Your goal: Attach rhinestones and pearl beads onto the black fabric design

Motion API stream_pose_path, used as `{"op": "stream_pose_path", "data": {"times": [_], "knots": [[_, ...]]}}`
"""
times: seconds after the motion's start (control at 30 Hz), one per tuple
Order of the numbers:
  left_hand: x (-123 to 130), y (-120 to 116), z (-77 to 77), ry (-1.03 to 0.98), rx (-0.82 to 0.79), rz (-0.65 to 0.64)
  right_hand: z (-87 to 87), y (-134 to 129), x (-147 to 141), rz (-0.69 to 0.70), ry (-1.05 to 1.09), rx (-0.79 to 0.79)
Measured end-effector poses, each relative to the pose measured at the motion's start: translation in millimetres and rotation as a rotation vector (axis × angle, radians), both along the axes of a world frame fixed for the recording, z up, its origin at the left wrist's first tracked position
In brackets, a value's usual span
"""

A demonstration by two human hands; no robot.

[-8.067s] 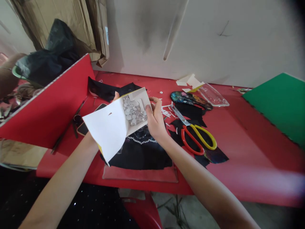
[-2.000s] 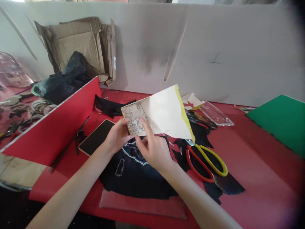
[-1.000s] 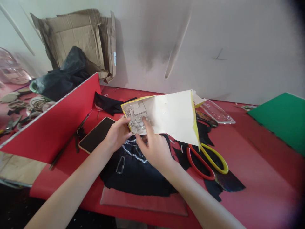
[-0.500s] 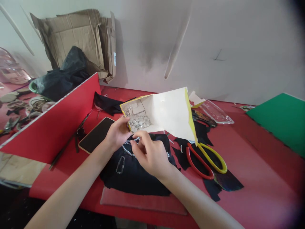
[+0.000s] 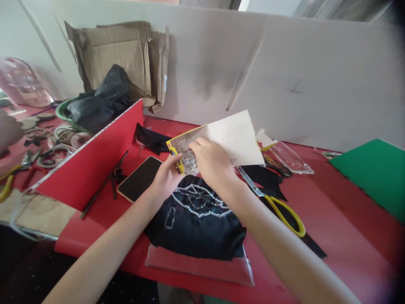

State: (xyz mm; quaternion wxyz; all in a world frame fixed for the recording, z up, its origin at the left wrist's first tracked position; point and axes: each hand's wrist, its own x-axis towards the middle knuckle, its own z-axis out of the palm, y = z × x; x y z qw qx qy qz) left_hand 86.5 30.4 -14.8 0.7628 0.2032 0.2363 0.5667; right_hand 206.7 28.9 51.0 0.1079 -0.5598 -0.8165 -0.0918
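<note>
My left hand [image 5: 167,177] grips the near left corner of an open cardboard box [image 5: 237,131], white inside with yellow edges, thumb over its rim. Clear, rounded gems [image 5: 189,161] lie loose at the box's left end. My right hand [image 5: 214,164] dips into the box among them, its fingers curled; what the fingertips pinch is hidden. Just below both hands, black cloth [image 5: 196,242] is spread out, bearing a string of silvery beads [image 5: 199,214] in loops. A small clear outline shape [image 5: 170,218] sits on the cloth's left part.
Yellow-handled scissors [image 5: 286,211] lie right of the cloth on black scraps. A red board [image 5: 95,164] stands at left, beside a small blackboard [image 5: 139,179]. Behind are a clear plastic tray [image 5: 294,158] and cardboard [image 5: 120,55]. Another person's hand [image 5: 11,131] shows far left.
My right hand has risen from the bead string into the box. The string now shows more fully on the cloth. The view has shifted, and another person's hand has appeared at left.
</note>
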Motion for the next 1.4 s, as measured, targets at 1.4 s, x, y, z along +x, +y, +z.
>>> {"op": "stream_pose_path", "data": {"times": [1.4], "knots": [[0,-2,6.2,-0.004,0.012,-0.004,-9.2,18,3,0.053,-0.074,-0.022]]}}
